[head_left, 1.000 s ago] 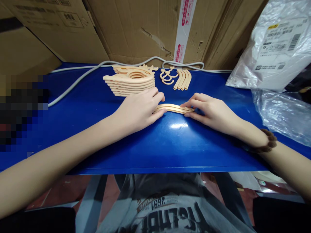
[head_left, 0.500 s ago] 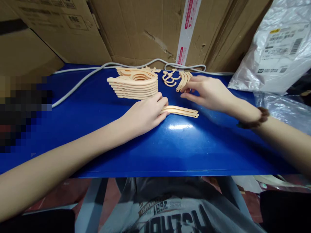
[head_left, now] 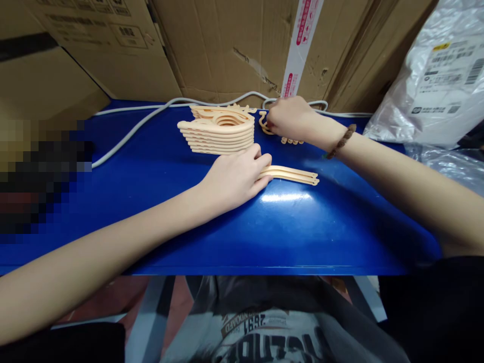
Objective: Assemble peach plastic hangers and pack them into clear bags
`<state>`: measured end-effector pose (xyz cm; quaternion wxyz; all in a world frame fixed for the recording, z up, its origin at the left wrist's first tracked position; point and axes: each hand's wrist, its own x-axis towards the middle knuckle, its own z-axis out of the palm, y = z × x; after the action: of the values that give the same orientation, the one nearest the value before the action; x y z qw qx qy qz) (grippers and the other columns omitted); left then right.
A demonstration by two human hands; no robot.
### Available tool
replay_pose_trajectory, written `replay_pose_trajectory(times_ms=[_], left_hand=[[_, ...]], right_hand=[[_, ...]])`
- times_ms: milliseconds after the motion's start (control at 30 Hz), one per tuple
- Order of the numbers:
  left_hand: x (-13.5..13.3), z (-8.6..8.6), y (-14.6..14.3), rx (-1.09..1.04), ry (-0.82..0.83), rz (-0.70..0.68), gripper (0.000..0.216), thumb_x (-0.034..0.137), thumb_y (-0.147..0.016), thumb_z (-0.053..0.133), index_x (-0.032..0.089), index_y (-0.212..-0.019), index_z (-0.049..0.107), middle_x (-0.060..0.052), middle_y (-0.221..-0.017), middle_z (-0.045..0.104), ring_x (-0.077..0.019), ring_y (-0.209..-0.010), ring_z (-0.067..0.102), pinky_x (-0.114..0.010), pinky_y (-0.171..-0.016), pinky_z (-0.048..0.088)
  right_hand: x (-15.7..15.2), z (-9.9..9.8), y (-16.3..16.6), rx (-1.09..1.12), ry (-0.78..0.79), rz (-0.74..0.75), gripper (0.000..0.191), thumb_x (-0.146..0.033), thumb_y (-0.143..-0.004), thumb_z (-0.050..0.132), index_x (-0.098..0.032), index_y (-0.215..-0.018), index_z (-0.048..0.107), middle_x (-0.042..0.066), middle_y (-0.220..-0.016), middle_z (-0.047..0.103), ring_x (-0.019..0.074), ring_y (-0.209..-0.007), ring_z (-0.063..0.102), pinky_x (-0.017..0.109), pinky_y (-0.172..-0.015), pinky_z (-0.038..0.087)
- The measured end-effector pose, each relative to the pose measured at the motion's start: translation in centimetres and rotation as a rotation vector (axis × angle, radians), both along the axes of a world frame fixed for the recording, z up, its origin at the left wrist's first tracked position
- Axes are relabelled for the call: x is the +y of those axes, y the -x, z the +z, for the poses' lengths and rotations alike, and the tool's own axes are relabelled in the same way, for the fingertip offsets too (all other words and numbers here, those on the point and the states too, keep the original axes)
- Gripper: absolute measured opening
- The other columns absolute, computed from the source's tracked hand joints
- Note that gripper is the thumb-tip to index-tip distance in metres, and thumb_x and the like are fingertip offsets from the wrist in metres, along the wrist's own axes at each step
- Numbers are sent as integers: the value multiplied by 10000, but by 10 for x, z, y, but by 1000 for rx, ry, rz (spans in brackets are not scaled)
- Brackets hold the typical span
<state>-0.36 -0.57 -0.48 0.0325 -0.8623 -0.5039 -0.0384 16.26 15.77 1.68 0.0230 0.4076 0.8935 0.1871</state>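
Observation:
My left hand is closed round a few slim beige curved plastic strips, which look like hanger arms; their ends stick out to the right. Right behind that hand stands a neat stack of beige plastic hanger pieces. Farther back, my right hand reaches down with curled fingers over the loose beige hooks. Its fingertips are mostly hidden, so what they pinch does not show. Below its palm, the ends of several short curved beige pieces peek out.
The work lies on a blue tabletop. A grey-white cable runs along its back, against cardboard boxes. On the right stand a plastic-wrapped parcel and some clear film. A blurred dark object is at the left.
My right hand has moved left and back, from the short curved pieces to the hooks, with its fingers curling down. My left hand keeps its hold on the strips. The view has shifted slightly.

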Motion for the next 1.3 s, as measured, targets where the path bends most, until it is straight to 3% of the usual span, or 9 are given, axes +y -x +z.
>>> replay_pose_trajectory(times_ms=[167, 367, 467, 600, 933, 1100, 1200, 1300], left_hand=[[1, 1, 2, -39, 7, 9, 293, 384, -1145, 605, 178, -1318, 720, -91, -1253, 726, -307, -1077, 757, -354, -680, 389], [2, -1, 0, -85, 14, 26, 291, 387, -1129, 640, 162, -1295, 720, -87, -1249, 753, -294, -1041, 746, -356, -698, 361], [4, -3, 2, -150, 46, 15, 276, 390, -1116, 660, 174, -1274, 726, -71, -1218, 764, -261, -991, 730, -344, -695, 341], [8, -4, 7, -310, 175, 6, 287, 465, -1076, 702, 212, -1208, 737, -18, -1112, 768, -226, -956, 708, -310, -720, 365], [13, 3, 11, -332, 263, 39, 356, 518, -1003, 770, 222, -1200, 749, -7, -1046, 774, -204, -882, 670, -293, -703, 352], [13, -1, 11, -414, 129, 37, 455, 650, -1002, 748, 213, -1130, 763, -26, -1036, 788, -243, -974, 706, -316, -766, 392], [11, -1, 9, -569, 20, -37, 396, 569, -1085, 633, 202, -1004, 758, -34, -1019, 786, -231, -986, 689, -333, -831, 424], [8, 1, 7, -696, 32, -138, 354, 435, -1092, 577, 188, -882, 718, -19, -878, 727, -183, -842, 624, -316, -774, 406]], right_hand=[[-3, 7, -14, 52, -128, 160, 171, -186, -932, 621, -193, -985, 783, 172, -1102, 816, 308, -961, 702, 406, -781, 475], [-61, 20, -54, 125, -97, 301, 162, -249, -1002, 572, -198, -977, 724, 132, -1041, 774, 282, -931, 687, 407, -809, 433], [-89, 14, -75, 110, -89, 349, 185, -244, -1021, 543, -177, -989, 713, 117, -983, 744, 250, -880, 657, 380, -797, 416], [-103, 1, -92, 91, -113, 411, 240, -276, -1068, 533, -160, -975, 721, 99, -915, 714, 220, -814, 596, 358, -766, 395], [-113, -8, -86, 95, -103, 438, 382, -301, -1165, 434, -162, -969, 731, 74, -837, 698, 210, -785, 562, 358, -751, 362], [-121, -5, -83, 188, -56, 449, 377, -356, -1163, 444, -191, -983, 730, 66, -822, 700, 218, -776, 568, 365, -749, 383], [-132, -4, -78, 232, -14, 470, 367, -350, -1164, 434, -196, -999, 723, 61, -833, 707, 208, -763, 569, 358, -755, 405], [-144, -5, -73, 268, -43, 516, 367, -341, -1170, 441, -182, -993, 721, 61, -830, 710, 200, -761, 576, 349, -744, 403]])
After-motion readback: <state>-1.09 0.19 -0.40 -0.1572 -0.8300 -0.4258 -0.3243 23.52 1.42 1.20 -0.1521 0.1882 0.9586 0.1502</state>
